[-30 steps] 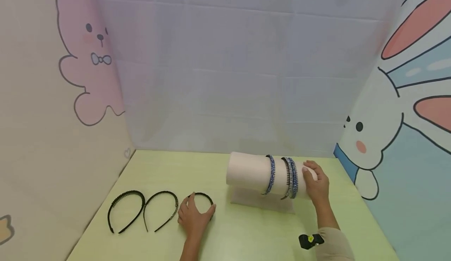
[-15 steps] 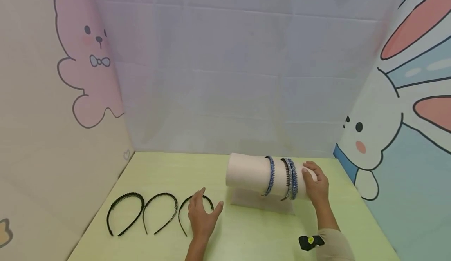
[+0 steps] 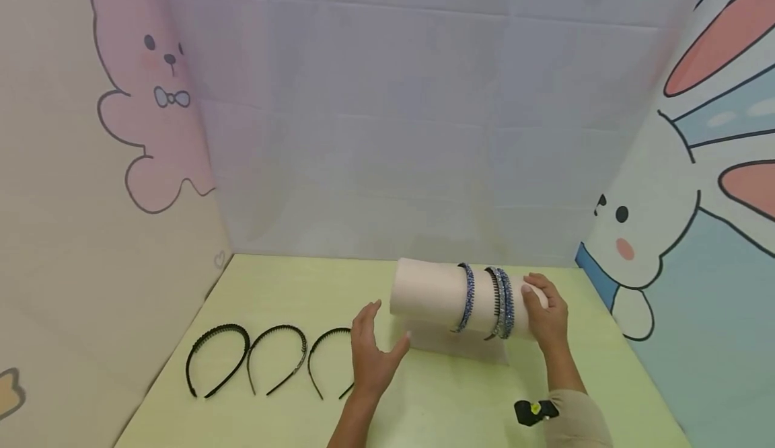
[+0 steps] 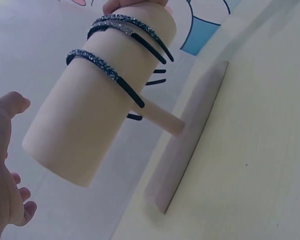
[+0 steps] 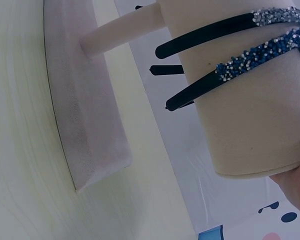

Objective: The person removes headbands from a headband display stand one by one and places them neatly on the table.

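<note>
Your left hand is raised just beside the left end of a cream cylinder, fingers spread and thumb held apart; the left wrist view shows a gap between the hand and the cylinder. Your right hand grips the cylinder's right end, fingers over the top and thumb on the near side. The cylinder lies sideways above the right half of a pale yellow-green table, carried by a short neck on a long, flat base. Three sparkling headbands straddle it, their plain dark ends hanging below: a lone blue headband near the middle, then, closer to your right hand, a silvery headband and a second blue headband side by side. On the table to the left, three dark headbands lie flat in a row, ends toward you: a thick left one, a thinner middle one just beside it, and a right one partly hidden behind your left hand. A black device with a yellow spot sits at your beige right sleeve. A pale backdrop stands behind, with a pink cartoon animal on the left and a white rabbit on the right.
</note>
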A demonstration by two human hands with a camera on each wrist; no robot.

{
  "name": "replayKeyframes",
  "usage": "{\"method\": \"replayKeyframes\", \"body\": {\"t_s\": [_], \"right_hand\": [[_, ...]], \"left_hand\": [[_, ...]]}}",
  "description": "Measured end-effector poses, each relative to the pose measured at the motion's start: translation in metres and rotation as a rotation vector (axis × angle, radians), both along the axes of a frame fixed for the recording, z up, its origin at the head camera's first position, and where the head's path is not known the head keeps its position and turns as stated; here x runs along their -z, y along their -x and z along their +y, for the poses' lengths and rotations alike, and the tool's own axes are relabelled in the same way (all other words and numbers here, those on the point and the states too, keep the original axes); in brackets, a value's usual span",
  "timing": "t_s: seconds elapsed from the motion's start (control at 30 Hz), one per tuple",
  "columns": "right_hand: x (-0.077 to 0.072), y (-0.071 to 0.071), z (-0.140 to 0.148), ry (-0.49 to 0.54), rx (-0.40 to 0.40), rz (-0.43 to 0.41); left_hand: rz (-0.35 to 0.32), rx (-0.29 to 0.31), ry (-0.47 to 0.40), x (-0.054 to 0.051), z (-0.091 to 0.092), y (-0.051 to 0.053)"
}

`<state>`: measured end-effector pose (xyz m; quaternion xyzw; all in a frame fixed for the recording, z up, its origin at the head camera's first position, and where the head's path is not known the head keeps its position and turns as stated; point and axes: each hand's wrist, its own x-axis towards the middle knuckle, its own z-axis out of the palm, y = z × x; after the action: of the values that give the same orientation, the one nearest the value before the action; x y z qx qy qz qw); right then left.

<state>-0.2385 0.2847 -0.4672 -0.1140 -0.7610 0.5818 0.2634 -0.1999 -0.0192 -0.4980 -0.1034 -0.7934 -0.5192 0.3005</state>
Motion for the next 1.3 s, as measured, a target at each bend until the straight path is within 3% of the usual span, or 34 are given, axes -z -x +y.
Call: {"method": "replayKeyframes", "body": {"t_s": [0.17,0.4,0.63,0.97,1.3], "right_hand": [[-0.02,-0.01,-0.014,-0.016,-0.014,0.032],[0.004,0.001,0.002,-0.026,-0.001,0.022],[0.006,0.003,0.003,-0.012,-0.002,0.057],[0.006,0.004,0.003,0.002,0.0,0.017],[0.008,0.004,0.003,-0.008,-0.02,0.076]], "left_hand": [[-0.024,0.064,-0.023,-0.015,0.008,0.002],[-0.012,0.114,-0.034,-0.031,0.023,0.009],[-0.051,0.213,-0.063,-0.041,0.039,0.013],[-0.007,0.247,0.033,-0.05,0.058,0.026],[0.074,0.245,0.263,-0.059,0.067,0.043]]}}
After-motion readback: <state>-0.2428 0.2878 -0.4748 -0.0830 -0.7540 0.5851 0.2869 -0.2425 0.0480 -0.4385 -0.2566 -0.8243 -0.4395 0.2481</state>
